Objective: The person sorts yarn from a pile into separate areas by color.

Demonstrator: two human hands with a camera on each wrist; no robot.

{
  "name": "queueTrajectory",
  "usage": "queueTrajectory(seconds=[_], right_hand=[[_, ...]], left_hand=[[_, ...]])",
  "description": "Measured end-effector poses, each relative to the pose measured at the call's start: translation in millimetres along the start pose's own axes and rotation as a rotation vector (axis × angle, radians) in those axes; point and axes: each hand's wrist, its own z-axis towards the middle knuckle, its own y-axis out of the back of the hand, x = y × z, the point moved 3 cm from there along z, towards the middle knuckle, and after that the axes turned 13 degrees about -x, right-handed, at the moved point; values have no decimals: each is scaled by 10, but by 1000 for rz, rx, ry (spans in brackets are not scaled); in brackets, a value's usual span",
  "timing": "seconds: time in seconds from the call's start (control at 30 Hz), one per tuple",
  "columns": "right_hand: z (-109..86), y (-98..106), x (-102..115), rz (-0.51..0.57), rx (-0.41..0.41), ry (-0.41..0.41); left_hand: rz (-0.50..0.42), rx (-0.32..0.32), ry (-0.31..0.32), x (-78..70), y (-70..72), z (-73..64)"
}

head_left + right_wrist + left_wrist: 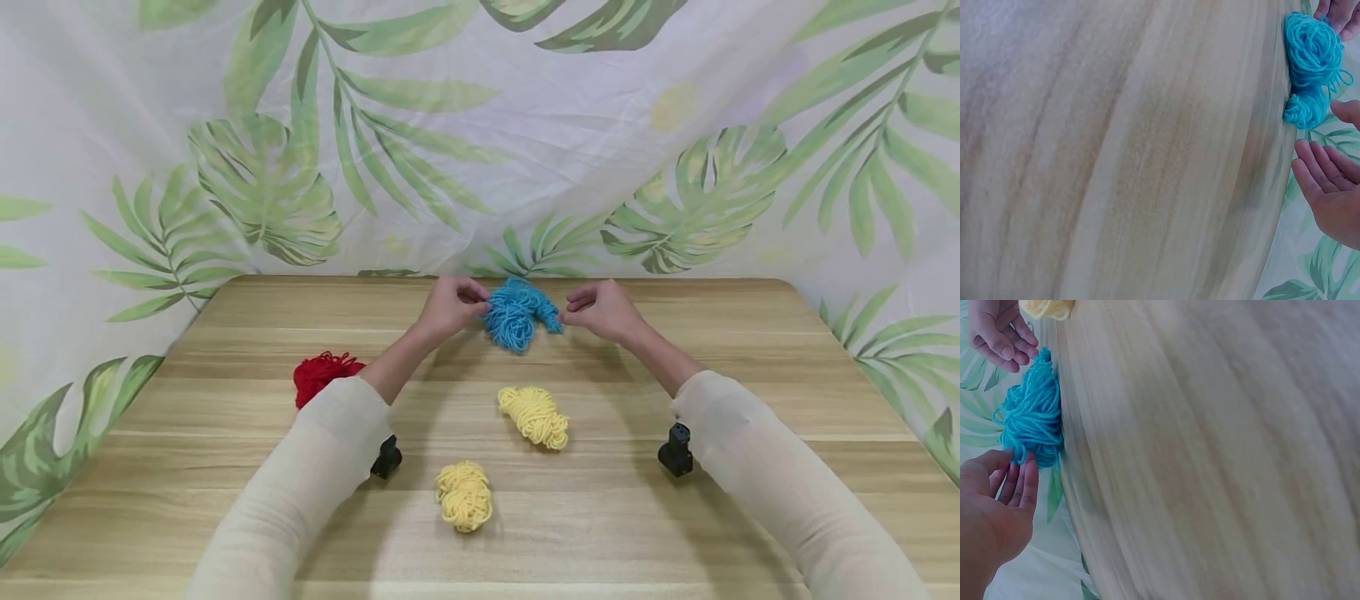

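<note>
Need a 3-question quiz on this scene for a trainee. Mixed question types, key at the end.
1. Multiple choice: which yarn bundle is partly hidden by the left sleeve?
A) blue
B) red
C) yellow

2. True or false: the left hand and the right hand are on opposite sides of the blue yarn bundle.

3. Count: how many yellow yarn bundles lie on the wood-grain tabletop?

Key:
1. B, the red yarn bundle.
2. True; the left hand's fingertips are on it, and the right hand is at its other end.
3. Two.
</note>
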Motion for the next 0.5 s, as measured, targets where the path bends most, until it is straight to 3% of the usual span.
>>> queueTrajectory(seconds=[0.5], right_hand=[[-84,22,27,11,8,32]], left_hand=[[-1,40,-17,-34,121,-90]])
